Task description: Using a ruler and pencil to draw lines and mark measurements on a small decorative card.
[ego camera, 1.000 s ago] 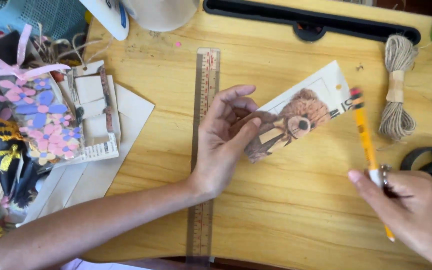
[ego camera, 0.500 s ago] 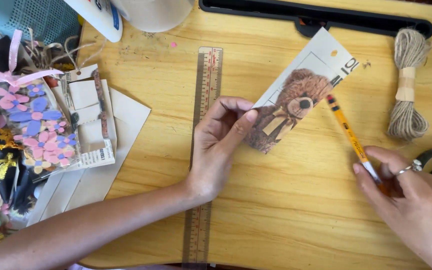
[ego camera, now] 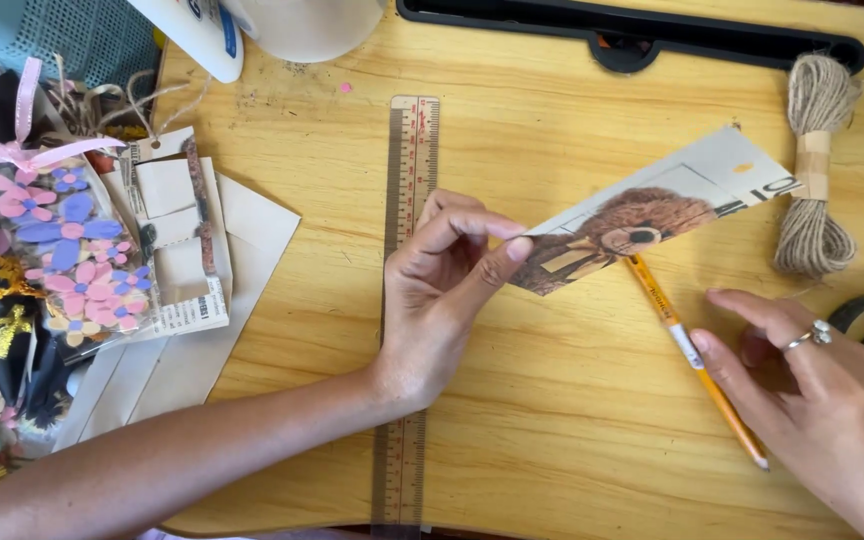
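At the desk's point(ego camera: 552, 430) middle, the left hand point(ego camera: 447, 290) pinches a teddy-bear paper strip point(ego camera: 652, 220) above a ruler point(ego camera: 407, 300), while the right hand's point(ego camera: 812, 390) loose fingers touch a pencil point(ego camera: 692, 355); no pencil marks visible yet.

The paper strip point(ego camera: 652, 220) was long and narrow, pale, printed with a brown teddy bear near its middle and dark marks at its far end. It slanted up to the right, its lower left end pinched between thumb and fingertips, the rest raised a little off the wooden table. The pencil point(ego camera: 697, 360) was yellow-orange with a white band partway along. It lay flat on the table, slanting down to the right, its upper end tucked under the strip.
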